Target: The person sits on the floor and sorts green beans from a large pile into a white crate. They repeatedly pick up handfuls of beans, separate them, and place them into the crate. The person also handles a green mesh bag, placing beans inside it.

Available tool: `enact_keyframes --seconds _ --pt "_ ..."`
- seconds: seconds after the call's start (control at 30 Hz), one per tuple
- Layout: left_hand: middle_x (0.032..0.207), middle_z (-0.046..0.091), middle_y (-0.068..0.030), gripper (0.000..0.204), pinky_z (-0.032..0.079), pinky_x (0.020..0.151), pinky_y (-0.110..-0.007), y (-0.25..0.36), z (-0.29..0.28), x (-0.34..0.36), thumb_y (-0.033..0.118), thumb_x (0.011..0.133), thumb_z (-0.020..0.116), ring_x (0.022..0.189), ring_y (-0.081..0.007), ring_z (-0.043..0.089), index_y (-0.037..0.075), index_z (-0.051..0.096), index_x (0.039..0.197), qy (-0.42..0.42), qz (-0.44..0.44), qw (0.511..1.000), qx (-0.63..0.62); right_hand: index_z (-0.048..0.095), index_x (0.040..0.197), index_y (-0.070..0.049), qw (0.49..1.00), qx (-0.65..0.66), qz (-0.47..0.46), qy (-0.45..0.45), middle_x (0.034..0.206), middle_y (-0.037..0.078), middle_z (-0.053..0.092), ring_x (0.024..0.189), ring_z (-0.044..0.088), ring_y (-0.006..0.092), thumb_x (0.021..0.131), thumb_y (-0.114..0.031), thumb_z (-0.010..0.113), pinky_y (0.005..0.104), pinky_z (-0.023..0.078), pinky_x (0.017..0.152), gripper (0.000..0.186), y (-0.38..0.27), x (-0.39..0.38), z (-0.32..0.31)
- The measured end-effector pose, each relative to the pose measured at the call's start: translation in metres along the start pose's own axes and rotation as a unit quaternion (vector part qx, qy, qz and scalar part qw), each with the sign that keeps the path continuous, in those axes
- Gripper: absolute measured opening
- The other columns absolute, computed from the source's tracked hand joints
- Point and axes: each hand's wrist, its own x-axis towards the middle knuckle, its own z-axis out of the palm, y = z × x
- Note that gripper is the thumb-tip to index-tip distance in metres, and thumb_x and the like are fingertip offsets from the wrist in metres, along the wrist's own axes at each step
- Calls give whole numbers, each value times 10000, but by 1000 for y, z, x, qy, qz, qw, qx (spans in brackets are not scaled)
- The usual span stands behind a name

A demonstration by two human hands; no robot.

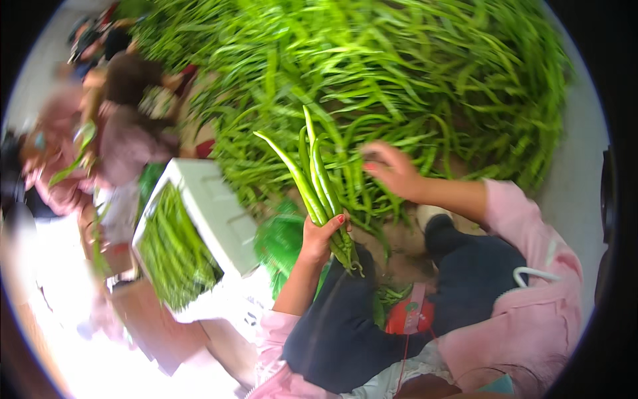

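Spread across the ground beyond the grip, a heap of long green peppers [412,73] fills the view from where I stand and is the largest element shown. Nearer than the heap, below and to either side of the grip, are the seated worker's dark-clad legs [465,266], with pink sleeves [525,213] over the forearms. Far to the left of the grip, blurred, a co-worker in pinkish clothing [126,143] sits near the heap's edge. Between that co-worker and the grip stands a tilted white box [226,209], filled with peppers laid lengthwise [176,246]; a brown cardboard box [156,326] lies below it. Just left of the grip, touching or nearly touching the white box, is a crumpled green plastic bag [282,243]. Below and to the right of the grip, between the legs, rests a red object [407,316] with a pink strip across it. Left hand [323,236]: closed around a small bunch of green peppers [316,183], thumb across the front, the tips fanned upward and the stem ends below the fist. Right hand [393,171]: up and right of the bunch, apart from it, blurred, fingers loosely bent and parted from the thumb before the heap.
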Motion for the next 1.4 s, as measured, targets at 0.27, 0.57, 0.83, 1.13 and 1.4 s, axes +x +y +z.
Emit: enact_keyframes --seconds 0.27,0.57,0.83,1.13,1.4 --pt "745 600 -87 292 472 525 -282 136 -185 -110 206 709 686 648 -169 591 -14 598 880 402 74 874 262 551 999 -14 970 -207 109 -71 880 114 534 727 527 222 833 -54 498 309 422 621 180 48 -149 -74" --pt "727 582 -97 189 473 461 -310 190 -368 -143 67 741 606 545 -196 570 -9 521 891 436 -53 857 269 554 974 -9 961 -237 89 -112 862 107 525 707 546 216 803 1 514 309 422 596 176 37 -139 -77" --pt "1212 438 -241 691 404 876 -421 204 -345 -110 331 776 609 1115 -339 447 -16 292 1283 479 -82 460 743 584 925 -20 952 -251 152 -83 866 117 553 740 550 248 793 -19 524 328 434 627 145 33 -137 -69" --pt "1409 217 -130 605 241 1015 -439 139 -344 -96 419 902 361 1258 -311 269 87 178 1374 503 -73 393 766 558 940 -50 961 -258 58 -83 839 132 532 785 540 291 805 -107 542 369 436 665 147 73 -145 -88" --pt "1332 327 -196 600 245 1006 -447 173 -383 -102 428 910 308 1218 -342 316 2 253 1329 407 -41 223 885 547 917 -54 938 -340 -12 74 835 127 537 812 519 332 751 -124 541 415 420 698 181 73 -57 -141"
